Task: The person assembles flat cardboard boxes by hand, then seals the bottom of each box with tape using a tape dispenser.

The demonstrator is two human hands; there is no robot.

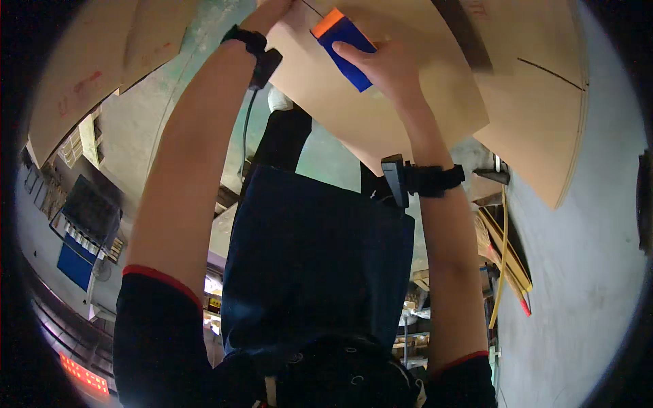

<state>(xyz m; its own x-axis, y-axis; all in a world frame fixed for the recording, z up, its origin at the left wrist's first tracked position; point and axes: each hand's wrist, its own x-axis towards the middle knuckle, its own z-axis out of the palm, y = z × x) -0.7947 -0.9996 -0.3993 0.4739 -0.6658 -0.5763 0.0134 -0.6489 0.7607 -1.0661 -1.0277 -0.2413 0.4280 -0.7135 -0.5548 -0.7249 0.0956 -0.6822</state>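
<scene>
While the person bends far forward over the work, the right hand (381, 64) wraps its grip around a blue block with an orange end (343, 46), fingers pressed over the block's lower end and holding it flat against a tan board (381, 115). That board is the landmark: the block lies on its upper middle, slanting up and to the left, orange end farthest from the wrist. The left hand (272, 10) reaches to the board's top left edge, just beside a thin dark line drawn there; most of the hand is cut off by the picture's rim, so whether its grip is spread or pressed together cannot be told. Each wrist carries a black strap with a small black device (398, 180). Right of the board lies a second tan panel (544, 102), marked with a dark line. Below that panel's lower corner sits a bundle of yellow strips and a yellow hose (507, 251) on the grey floor (585, 285). Left of the board, more tan sheets (88, 75) rest at an angle. No container is visible anywhere near the board.
</scene>
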